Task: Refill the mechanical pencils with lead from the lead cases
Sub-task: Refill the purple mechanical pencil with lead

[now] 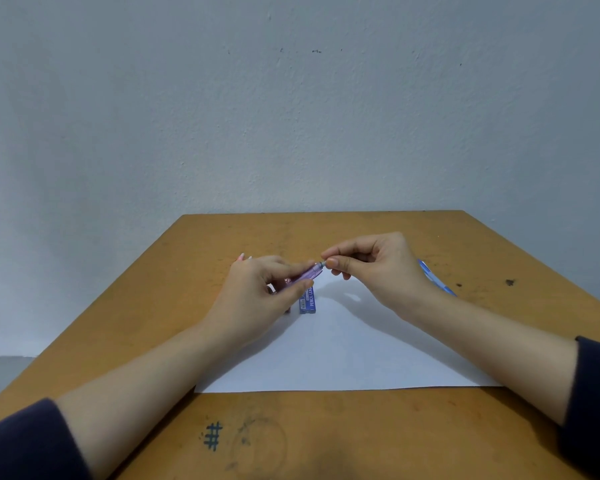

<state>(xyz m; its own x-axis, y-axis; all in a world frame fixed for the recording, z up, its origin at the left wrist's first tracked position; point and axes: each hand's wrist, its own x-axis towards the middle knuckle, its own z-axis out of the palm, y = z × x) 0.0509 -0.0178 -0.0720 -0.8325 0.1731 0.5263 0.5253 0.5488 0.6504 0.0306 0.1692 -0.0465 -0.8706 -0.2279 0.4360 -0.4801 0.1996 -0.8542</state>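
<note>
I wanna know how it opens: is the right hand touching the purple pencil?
Touching. The head view shows the right hand pinching the end of the purple mechanical pencil.

light: dim, cool, diffuse, from overhead | shadows: soft, under left hand [257,299] and right hand [378,271] on paper [343,358]; dark patch at bench [499,258] near edge | focus: mildly soft throughout | distortion: wide-angle stretch toward near corners

Two hands are in view, a left hand [253,299] and a right hand [378,268]. There are two pencils, one purple pencil [307,274] and one blue pencil [440,283]. One lead case [308,301] shows plainly; a dark bit beside it is too hidden to count. One paper sheet [343,348] lies on one counter [361,427].
</note>
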